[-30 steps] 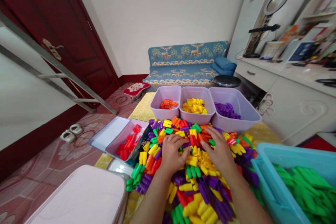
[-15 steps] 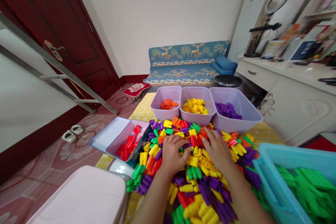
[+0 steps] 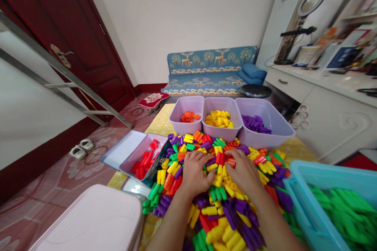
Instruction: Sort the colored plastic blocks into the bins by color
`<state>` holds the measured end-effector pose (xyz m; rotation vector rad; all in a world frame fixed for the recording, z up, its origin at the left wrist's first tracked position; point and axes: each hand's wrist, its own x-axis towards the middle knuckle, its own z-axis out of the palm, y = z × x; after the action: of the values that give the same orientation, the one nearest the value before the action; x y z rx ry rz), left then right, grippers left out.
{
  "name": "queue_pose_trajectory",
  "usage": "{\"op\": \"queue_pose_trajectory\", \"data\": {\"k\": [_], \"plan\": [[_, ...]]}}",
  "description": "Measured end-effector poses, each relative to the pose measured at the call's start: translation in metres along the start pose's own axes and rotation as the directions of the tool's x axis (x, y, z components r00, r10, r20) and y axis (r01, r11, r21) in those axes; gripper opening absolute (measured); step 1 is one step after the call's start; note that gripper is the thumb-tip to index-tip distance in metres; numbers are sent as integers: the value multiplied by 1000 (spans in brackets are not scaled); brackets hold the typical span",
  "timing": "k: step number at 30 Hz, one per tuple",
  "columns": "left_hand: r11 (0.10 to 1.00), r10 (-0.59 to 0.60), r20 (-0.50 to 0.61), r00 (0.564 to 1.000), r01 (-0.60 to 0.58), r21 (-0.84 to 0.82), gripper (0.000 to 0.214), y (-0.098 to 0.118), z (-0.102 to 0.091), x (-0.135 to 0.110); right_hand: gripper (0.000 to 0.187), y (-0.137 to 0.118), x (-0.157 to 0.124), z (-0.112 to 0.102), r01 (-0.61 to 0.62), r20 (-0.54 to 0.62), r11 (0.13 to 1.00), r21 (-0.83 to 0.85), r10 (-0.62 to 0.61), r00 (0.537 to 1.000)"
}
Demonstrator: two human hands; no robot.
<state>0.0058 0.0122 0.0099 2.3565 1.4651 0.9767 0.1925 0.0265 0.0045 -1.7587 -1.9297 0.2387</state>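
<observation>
Left hand (image 3: 197,172) loosely curled, right hand (image 3: 244,170) bent over an orange piece (image 3: 231,161) — whether either grips, I cannot tell; it lies in the mixed pile (image 3: 218,193) — careless raking could topple loose neighbours against the middle lilac bin (image 3: 220,131)

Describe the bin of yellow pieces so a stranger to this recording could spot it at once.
Find the blue deer-patterned sofa. In front of it, beyond the mixed pile of plastic pieces, the lilac bin is the middle of three in a row. Its yellow pieces set it apart: the left bin holds orange pieces, the right bin purple ones.
</observation>
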Motion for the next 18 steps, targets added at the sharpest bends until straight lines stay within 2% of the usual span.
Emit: {"op": "queue_pose_trajectory", "data": {"k": [8, 14, 18], "plan": [[1000, -25, -29, 999, 26, 10, 33, -2, 4, 1, 35, -4, -3, 0, 49, 28, 998, 31, -50, 998], [998, -64, -78, 995, 62, -27, 24, -6, 7, 0, 43, -8, -5, -2, 37, 108, 959, 282, -70, 992], [997, -73, -89, 993, 70, -34, 24, -9, 9, 0, 42, -12, -6, -1, 77, 105, 912, 402, -129, 986]]}}
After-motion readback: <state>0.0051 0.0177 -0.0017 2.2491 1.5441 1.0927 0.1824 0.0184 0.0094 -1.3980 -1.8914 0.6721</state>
